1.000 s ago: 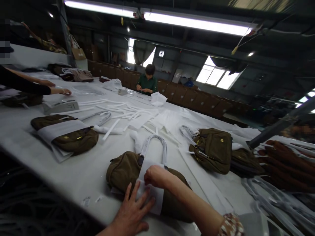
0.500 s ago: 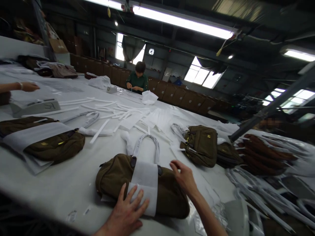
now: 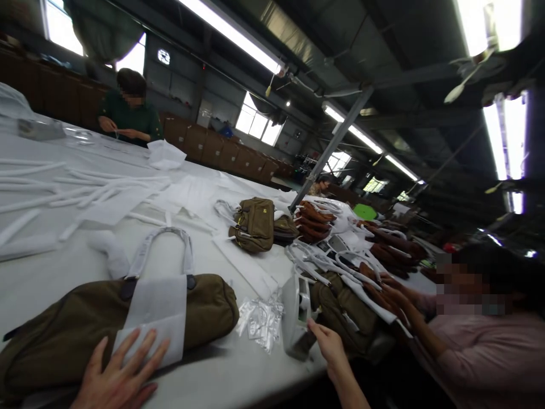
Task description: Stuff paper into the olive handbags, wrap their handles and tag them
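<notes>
An olive-brown handbag (image 3: 208, 307) lies on the white table at the lower left, its handle (image 3: 170, 233) wrapped and standing up. A white foam sheet (image 3: 159, 307) runs around its middle. My left hand (image 3: 123, 369) rests flat on the sheet, fingers spread. At the right, my right hand (image 3: 330, 343) is at the front of a grey tape dispenser (image 3: 293, 318), thumb and finger pinched together; what they hold, if anything, is too small to make out. Clear plastic packets (image 3: 260, 321) lie between the bag and the dispenser.
Olive bags (image 3: 255, 224) and brown bags (image 3: 314, 221) stand farther back. A person in pink (image 3: 489, 352) handles wrapped bags at the right; another in green (image 3: 130, 113) is across the table. White foam strips (image 3: 97, 190) cover the left. A metal post (image 3: 332, 147) rises behind.
The view has turned right. My right hand has moved from beside the handbag to the tape dispenser, its fingers now pinched. My left hand has stayed on the foam sheet.
</notes>
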{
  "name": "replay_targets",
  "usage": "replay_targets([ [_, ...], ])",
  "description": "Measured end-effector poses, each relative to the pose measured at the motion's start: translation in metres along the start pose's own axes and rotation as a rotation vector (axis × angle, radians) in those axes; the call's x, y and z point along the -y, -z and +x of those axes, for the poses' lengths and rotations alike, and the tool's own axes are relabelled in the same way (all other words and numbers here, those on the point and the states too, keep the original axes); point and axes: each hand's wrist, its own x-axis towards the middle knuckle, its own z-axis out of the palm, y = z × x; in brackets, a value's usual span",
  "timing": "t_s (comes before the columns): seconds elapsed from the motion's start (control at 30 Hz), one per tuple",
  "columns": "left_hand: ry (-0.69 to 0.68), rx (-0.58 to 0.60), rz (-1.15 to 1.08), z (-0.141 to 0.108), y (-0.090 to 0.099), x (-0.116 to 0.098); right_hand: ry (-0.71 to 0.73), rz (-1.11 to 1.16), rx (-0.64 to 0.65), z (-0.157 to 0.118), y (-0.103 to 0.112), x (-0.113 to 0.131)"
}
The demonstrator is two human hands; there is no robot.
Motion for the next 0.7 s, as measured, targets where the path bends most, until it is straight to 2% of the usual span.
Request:
replay_targets([
  [0.07, 0.015, 0.029, -0.008, -0.001, -0.001, 0.001, 0.005, 0.033, 0.010, 0.003, -0.004, 0.006],
  [0.17, 0.047, 0.095, -0.022, -0.003, -0.003, 0.001, 0.010, 0.075, -0.014, 0.001, 0.002, 0.012],
  [0.3, 0.046, 0.114, -0.009, -0.003, -0.003, 0.001, 0.003, 0.096, -0.080, -0.022, 0.017, 0.006],
  [0.4, 0.024, 0.070, 0.011, -0.003, -0.002, 0.001, -0.047, 0.129, -0.078, -0.045, 0.016, -0.009],
  [0.57, 0.007, 0.061, 0.014, -0.001, -0.004, 0.000, -0.197, 0.253, -0.076, -0.065, -0.007, -0.048],
  [0.63, 0.018, 0.069, 0.014, 0.001, 0.000, -0.001, -0.220, 0.232, -0.081, -0.070, -0.011, -0.062],
  [0.7, 0.031, 0.060, 0.011, 0.005, 0.009, -0.005, -0.213, 0.191, -0.035, -0.075, -0.013, -0.065],
])
